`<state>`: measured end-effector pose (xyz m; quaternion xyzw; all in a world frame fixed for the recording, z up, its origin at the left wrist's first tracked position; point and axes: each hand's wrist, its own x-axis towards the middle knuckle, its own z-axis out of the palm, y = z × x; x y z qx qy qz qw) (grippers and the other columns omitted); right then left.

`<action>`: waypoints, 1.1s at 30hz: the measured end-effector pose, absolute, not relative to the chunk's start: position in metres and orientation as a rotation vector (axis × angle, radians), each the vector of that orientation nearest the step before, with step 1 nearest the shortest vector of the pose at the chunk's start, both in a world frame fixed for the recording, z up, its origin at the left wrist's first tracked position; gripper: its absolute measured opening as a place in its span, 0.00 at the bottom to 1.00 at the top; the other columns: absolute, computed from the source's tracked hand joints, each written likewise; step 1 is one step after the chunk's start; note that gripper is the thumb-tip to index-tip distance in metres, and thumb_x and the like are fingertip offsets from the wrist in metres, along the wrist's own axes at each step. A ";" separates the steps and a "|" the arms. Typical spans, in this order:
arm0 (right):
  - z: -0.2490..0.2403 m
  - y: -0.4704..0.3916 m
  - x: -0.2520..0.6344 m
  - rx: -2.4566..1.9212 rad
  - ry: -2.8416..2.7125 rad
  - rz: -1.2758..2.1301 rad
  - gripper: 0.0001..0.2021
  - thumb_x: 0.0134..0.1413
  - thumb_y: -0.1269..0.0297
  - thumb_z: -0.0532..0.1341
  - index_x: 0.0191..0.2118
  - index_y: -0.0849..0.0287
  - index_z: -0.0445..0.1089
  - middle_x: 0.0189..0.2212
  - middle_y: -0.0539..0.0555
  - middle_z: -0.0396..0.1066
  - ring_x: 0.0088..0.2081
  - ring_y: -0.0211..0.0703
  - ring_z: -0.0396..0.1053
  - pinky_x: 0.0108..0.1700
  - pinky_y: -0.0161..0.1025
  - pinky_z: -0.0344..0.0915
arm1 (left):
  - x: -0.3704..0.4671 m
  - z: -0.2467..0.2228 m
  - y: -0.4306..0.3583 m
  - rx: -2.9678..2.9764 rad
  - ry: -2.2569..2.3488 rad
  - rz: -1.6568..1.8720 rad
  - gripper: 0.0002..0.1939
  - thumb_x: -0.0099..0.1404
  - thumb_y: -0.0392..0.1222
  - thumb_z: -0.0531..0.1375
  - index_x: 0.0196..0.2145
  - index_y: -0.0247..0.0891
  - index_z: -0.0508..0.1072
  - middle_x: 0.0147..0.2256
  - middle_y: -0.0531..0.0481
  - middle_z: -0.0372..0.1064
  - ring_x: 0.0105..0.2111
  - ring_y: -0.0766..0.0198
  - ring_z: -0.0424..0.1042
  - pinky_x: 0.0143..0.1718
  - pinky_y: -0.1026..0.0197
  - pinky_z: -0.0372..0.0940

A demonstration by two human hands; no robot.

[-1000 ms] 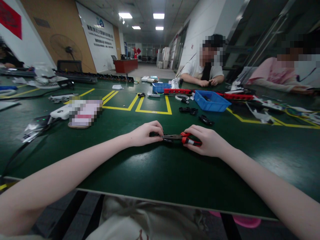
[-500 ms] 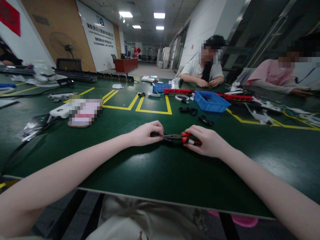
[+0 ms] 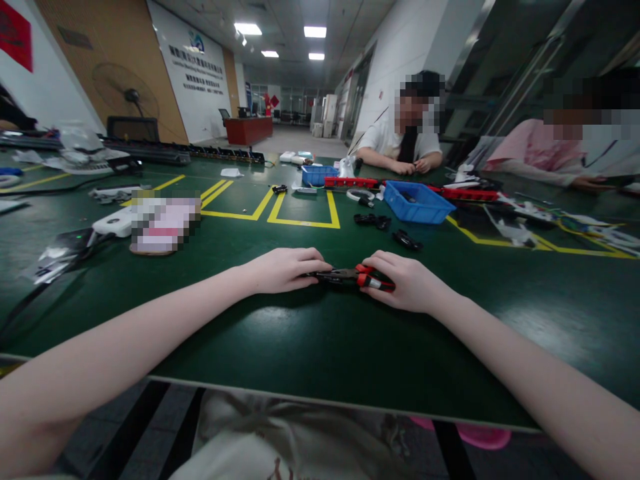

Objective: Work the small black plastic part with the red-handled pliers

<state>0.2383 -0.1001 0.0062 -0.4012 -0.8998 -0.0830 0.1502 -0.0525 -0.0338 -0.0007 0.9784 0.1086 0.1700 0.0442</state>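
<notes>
My right hand (image 3: 407, 283) is wrapped round the red and black handles of a pair of pliers (image 3: 367, 277). Their dark jaws point left and meet a small black part (image 3: 330, 279). My left hand (image 3: 283, 270) pinches the left end of this part between thumb and fingers. Both hands are low over the green table (image 3: 300, 347), near its front. The exact shape of the black part is hard to make out against the jaws.
Beyond my hands lie black cable bundles (image 3: 407, 240), a blue tray (image 3: 417, 203) and a smaller blue tray (image 3: 320, 175). A phone (image 3: 165, 227) and a white device (image 3: 117, 223) are at left. Two people sit across the table; cables and a red strip lie at right.
My left hand has turned a little, its fingers now straighter over the black part. The plier jaws now lie over the part, and the handles look slightly closer together.
</notes>
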 end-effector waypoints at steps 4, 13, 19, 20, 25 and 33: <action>0.005 -0.099 0.242 -1.170 -2.584 -0.218 0.17 0.55 0.56 0.59 0.47 0.61 0.66 0.40 0.59 0.71 0.37 0.46 0.71 0.37 0.41 0.68 | -0.055 -0.002 -0.031 3.087 0.281 0.520 0.18 0.71 0.40 0.52 0.57 0.37 0.65 0.54 0.41 0.65 0.49 0.58 0.70 0.49 0.59 0.67; 0.007 -0.098 0.243 -1.214 -2.608 -0.184 0.18 0.55 0.55 0.59 0.47 0.61 0.66 0.41 0.59 0.71 0.38 0.46 0.71 0.38 0.40 0.68 | -0.056 -0.003 -0.030 3.083 0.238 0.576 0.17 0.71 0.41 0.52 0.55 0.36 0.68 0.54 0.41 0.67 0.51 0.58 0.70 0.51 0.58 0.67; 0.011 -0.096 0.251 -1.181 -2.615 -0.355 0.18 0.55 0.54 0.59 0.46 0.61 0.67 0.42 0.59 0.72 0.39 0.47 0.71 0.39 0.42 0.68 | -0.055 0.001 -0.030 2.977 0.283 0.531 0.17 0.70 0.38 0.53 0.55 0.37 0.69 0.54 0.43 0.67 0.50 0.59 0.70 0.52 0.58 0.66; 0.012 -0.095 0.254 -1.171 -2.607 -0.396 0.19 0.54 0.54 0.59 0.46 0.61 0.67 0.42 0.59 0.72 0.40 0.48 0.71 0.40 0.42 0.68 | -0.054 0.002 -0.031 2.967 0.288 0.526 0.17 0.70 0.37 0.53 0.55 0.37 0.69 0.54 0.43 0.67 0.50 0.59 0.70 0.52 0.58 0.66; 0.014 -0.095 0.266 -1.194 -2.521 -0.457 0.18 0.55 0.53 0.60 0.47 0.60 0.68 0.43 0.59 0.72 0.41 0.48 0.71 0.42 0.43 0.68 | -0.053 0.000 -0.033 2.934 0.329 0.557 0.15 0.69 0.37 0.54 0.52 0.37 0.70 0.53 0.44 0.67 0.49 0.59 0.70 0.49 0.59 0.67; 0.010 -0.094 0.263 -1.240 -2.475 -0.418 0.18 0.55 0.53 0.60 0.46 0.60 0.67 0.43 0.58 0.72 0.41 0.48 0.71 0.42 0.44 0.68 | -0.054 0.005 -0.035 2.959 0.367 0.501 0.11 0.67 0.35 0.55 0.47 0.37 0.69 0.51 0.45 0.67 0.48 0.61 0.70 0.47 0.61 0.66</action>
